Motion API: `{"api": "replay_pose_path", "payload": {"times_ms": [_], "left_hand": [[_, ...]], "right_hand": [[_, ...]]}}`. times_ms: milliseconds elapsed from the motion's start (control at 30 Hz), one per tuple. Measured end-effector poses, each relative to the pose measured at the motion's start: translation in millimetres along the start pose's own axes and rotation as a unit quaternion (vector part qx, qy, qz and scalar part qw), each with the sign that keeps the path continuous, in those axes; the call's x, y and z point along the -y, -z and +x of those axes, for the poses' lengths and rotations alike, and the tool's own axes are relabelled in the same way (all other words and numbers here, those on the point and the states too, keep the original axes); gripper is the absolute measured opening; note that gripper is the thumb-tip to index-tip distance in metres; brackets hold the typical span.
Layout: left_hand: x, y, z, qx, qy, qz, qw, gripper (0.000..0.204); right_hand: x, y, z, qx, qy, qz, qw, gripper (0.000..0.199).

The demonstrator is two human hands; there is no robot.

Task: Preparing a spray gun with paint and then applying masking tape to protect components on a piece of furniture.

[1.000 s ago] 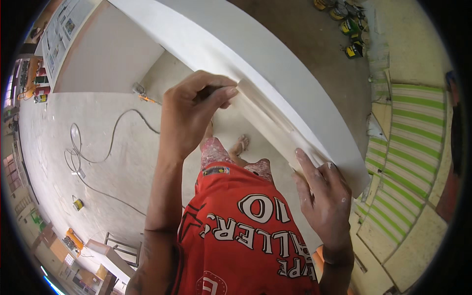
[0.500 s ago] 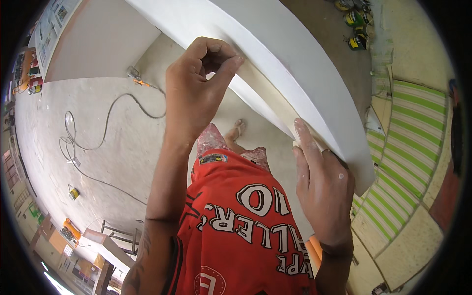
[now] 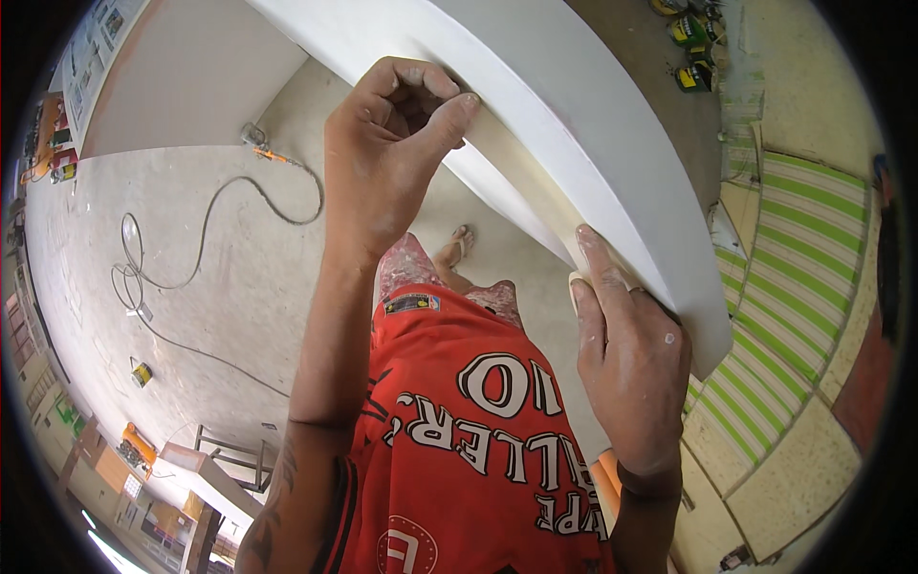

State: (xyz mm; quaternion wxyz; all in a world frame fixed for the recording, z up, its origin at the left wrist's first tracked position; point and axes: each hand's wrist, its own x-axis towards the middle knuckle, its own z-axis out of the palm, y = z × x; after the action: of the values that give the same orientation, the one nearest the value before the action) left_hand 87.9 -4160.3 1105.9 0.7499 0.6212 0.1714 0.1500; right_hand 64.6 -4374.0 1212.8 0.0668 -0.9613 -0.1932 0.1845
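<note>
A large white board [image 3: 545, 86] runs diagonally in front of me. A thin cream edge strip [image 3: 521, 182] lies along its near edge. My left hand [image 3: 392, 153] pinches the strip's upper part between thumb and curled fingers, against the board's edge. My right hand [image 3: 626, 354] clasps the lower end of the strip near the board's corner. Its thumb is on the strip's end and its fingers lie over the board's face. Both hands are dusted with white. Below them I see my red printed shirt and a foot in a sandal.
A grey cable [image 3: 191, 249] loops over the concrete floor to an orange tool [image 3: 263, 143] at the left. Yellow-green power tools [image 3: 693, 43] lie at the top right. Green-striped panels [image 3: 803, 277] are stacked at the right. A workbench [image 3: 229, 469] stands at the lower left.
My left hand has slid farther up along the board's edge, still pinching the strip. My right hand stays at the strip's lower end.
</note>
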Motion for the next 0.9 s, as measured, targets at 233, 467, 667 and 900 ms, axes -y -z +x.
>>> {"api": "replay_pose_path", "payload": {"times_ms": [233,467,667,900], "left_hand": [[-2.8,1.0,2.2,0.003,0.027,0.038,0.999,0.017],[7.2,-2.2,0.6,-0.021,0.031,-0.050,0.998,0.015],[10.2,-2.5,0.3,-0.024,0.049,-0.093,0.994,0.012],[12.2,-10.9,-2.3,-0.061,0.051,-0.148,0.986,0.015]], "right_hand": [[1.0,1.4,1.1,-0.001,0.003,-0.012,1.000,0.040],[1.1,-1.5,1.1,-0.010,0.004,-0.003,1.000,0.040],[-0.9,-2.6,0.6,-0.005,0.011,-0.012,1.000,0.041],[-0.6,-2.7,0.1,-0.014,0.018,-0.008,1.000,0.041]]}}
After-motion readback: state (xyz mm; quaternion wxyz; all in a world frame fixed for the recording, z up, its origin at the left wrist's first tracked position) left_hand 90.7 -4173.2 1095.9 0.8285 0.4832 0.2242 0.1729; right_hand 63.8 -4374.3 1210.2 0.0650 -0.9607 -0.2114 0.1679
